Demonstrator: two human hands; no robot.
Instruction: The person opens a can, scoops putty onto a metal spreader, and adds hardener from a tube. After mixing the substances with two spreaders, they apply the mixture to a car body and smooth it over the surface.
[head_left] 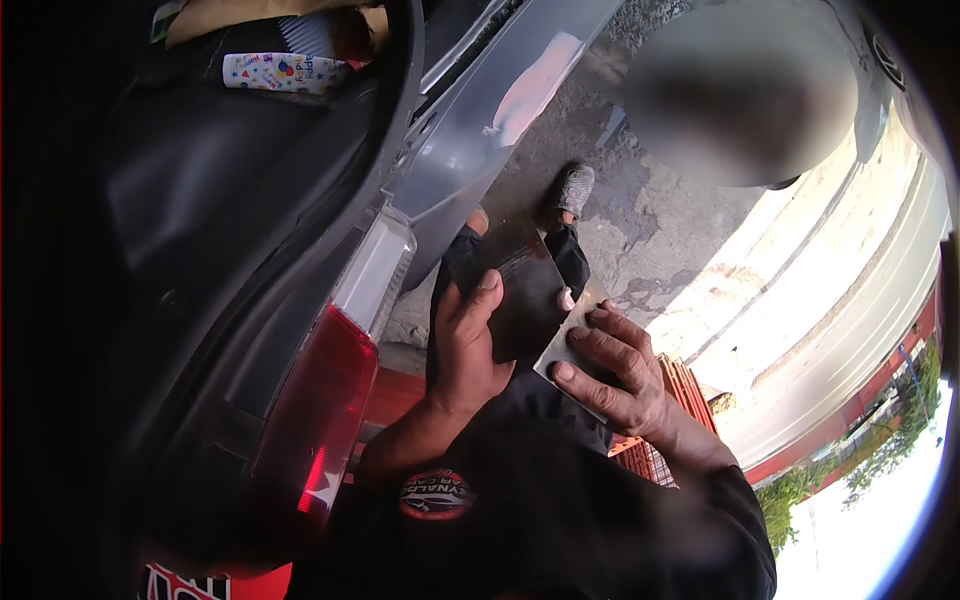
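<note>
My left hand [468, 340] grips a dark flat plate [522, 285], with the thumb lying along its near face and the other fingers hidden behind it. My right hand [622, 368] is closed around a pale, thin filler spreader [575, 335], several fingers pressing on its face. The spreader's edge meets or nearly meets the plate's right side. A small dab of pink filler [566, 299] sits where the two come together. On the grey car panel [465, 130] ahead is a smoothed pink patch [535, 90].
A red and clear tail light [325, 400] and the open trunk's dark edge are close on my left. A colourful printed cup [285, 73] lies inside the trunk. On the right stands a white vehicle [850, 330]. A shoe [575, 190] rests on stained concrete; a round blur covers the upper right.
</note>
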